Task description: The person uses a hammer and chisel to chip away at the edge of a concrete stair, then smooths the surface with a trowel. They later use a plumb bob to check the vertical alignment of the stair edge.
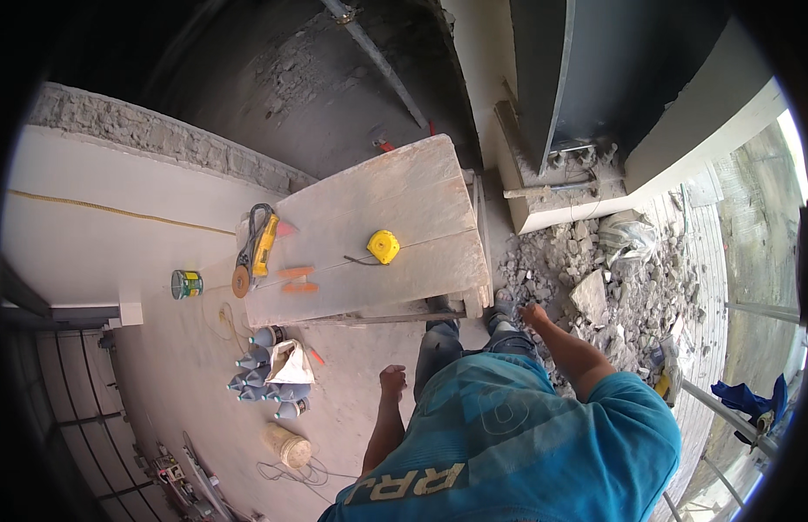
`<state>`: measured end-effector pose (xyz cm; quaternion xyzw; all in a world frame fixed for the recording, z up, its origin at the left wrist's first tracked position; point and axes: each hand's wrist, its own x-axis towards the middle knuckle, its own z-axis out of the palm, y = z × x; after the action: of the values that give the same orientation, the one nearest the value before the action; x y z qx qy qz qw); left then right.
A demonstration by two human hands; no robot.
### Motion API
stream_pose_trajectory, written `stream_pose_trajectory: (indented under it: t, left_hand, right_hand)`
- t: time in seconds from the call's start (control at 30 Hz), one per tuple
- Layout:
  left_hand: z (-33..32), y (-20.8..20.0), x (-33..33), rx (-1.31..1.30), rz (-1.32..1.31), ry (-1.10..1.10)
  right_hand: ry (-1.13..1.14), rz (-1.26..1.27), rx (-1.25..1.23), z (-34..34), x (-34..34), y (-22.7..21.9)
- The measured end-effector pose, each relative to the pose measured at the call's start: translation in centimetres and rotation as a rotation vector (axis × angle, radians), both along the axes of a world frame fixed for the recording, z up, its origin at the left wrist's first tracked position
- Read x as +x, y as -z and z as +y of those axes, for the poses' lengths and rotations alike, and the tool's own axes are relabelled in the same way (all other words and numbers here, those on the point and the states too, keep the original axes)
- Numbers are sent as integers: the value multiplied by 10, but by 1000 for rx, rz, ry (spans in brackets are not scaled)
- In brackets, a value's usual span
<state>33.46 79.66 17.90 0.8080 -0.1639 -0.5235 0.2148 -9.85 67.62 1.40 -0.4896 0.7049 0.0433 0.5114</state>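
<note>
My two hands by the table

My left hand (392, 380) hangs by my left leg. Its fingers look curled in, but I can't tell if they are all the way closed. My right hand (533, 315) is out in front, near my foot and the broken rocks (608, 291). I can't tell if those fingers are apart or together.

The table (404, 191) is just in front of me. Its long way goes from left to right, and the right end tips a bit away from me. The yellow tape measure (384, 247) sits on top, right of the middle. A thin dark strip comes out of it and points left.

The yellow grinder (263, 248) lies at the left end of the table. Its long way runs from far to near, with its round disc (240, 280) at the end close to me. Two orange pieces (298, 286) lie between the grinder and the tape measure.
</note>
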Motion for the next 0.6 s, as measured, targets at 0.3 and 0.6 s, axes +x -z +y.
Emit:
stream_pose_trajectory:
  t: [0.3,0.6]
  left_hand:
    - [5,39,28,-390,-404,776]
    - [-33,16,70,-204,-55,451]
  right_hand:
    - [370,-391,160,-9,52,-57]
    - [657,-253,368,76,29,-63]
